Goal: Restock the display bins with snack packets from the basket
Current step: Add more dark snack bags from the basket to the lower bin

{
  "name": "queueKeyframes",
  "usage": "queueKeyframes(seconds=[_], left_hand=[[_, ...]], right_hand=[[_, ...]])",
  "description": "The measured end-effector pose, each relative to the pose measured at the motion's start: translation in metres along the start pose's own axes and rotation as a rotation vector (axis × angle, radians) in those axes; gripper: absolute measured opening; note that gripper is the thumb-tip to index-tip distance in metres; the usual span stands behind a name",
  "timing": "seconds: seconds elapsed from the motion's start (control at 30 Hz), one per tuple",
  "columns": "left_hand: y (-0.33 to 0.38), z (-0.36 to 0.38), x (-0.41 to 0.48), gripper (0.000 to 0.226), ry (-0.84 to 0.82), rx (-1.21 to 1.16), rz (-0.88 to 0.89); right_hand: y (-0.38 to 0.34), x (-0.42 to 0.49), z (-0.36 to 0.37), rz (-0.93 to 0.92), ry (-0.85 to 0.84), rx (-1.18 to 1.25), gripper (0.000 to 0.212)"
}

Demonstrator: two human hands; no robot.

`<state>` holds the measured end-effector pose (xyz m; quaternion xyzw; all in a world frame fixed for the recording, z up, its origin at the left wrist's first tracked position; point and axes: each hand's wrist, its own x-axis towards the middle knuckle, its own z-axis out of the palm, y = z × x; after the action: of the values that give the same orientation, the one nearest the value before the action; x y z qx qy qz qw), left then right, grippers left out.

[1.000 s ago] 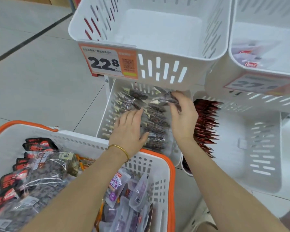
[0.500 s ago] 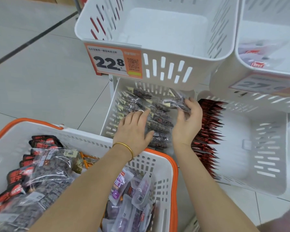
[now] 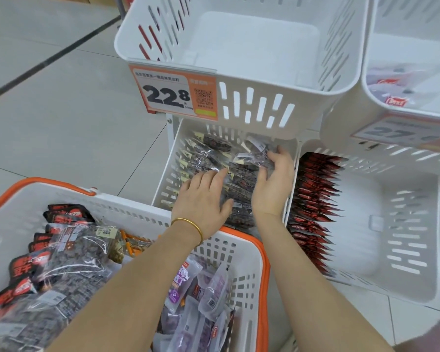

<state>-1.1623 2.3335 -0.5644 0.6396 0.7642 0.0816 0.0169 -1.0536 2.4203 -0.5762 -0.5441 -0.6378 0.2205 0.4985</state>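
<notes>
While both forearms pass over it, the white slotted plastic basket with an orange rim [image 3: 264, 262] stands nearest, at the bottom left. Along its left edge lie red-and-black foil packets [image 3: 61, 217], in its middle are clear bags of dark snacks [image 3: 71, 265], and in its right corner are pale purple packets [image 3: 186, 283].

Just behind the far edge of the basket stands the lower left display bin of white slotted plastic [image 3: 167, 179], which holds rows of clear packets with dark snacks [image 3: 203, 158]. The left hand [image 3: 203, 201], with a thin gold bangle [image 3: 188, 223] on the wrist, lies flat on these rows near the front edge of the bin. Its fingers are straight and pressed together, and the thumb stands out to the right. The right hand [image 3: 274, 184] is at the right wall of the same bin, and its curled fingers and thumb grip one clear snack packet [image 3: 249, 158] above the rows.

Just beside it, the lower right white bin [image 3: 404, 237] carries a row of dark red packets [image 3: 313, 199] along its left wall.

Above, the upper white bin [image 3: 252, 47] has an orange price label reading 22.8 [image 3: 173, 94] on its front edge. To its right, another upper white bin [image 3: 422, 47] holds pale packets with a red logo [image 3: 395, 101].
</notes>
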Motion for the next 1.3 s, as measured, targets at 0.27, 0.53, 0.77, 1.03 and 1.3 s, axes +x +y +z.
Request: queueKeyframes(seconds=[0.27, 0.53, 0.77, 1.03, 1.3], left_hand=[[0.001, -0.001, -0.002, 0.062, 0.017, -0.007, -0.011], [0.000, 0.001, -0.001, 0.061, 0.029, -0.008, -0.014], [0.000, 0.001, 0.000, 0.062, 0.032, -0.017, -0.010], [-0.001, 0.002, -0.001, 0.062, 0.015, -0.024, -0.012], [0.000, 0.002, -0.001, 0.061, 0.028, -0.026, -0.015]], right_hand=[[0.009, -0.009, -0.006, -0.194, -0.142, -0.186, 0.027], [0.008, 0.019, -0.007, -0.166, -0.228, -0.342, 0.039], [0.005, 0.031, 0.006, -0.237, -0.272, -0.472, 0.049], [0.005, 0.070, 0.036, -0.134, -0.531, -0.577, 0.043], [0.009, 0.034, 0.028, 0.130, -0.204, 0.040, 0.063]])
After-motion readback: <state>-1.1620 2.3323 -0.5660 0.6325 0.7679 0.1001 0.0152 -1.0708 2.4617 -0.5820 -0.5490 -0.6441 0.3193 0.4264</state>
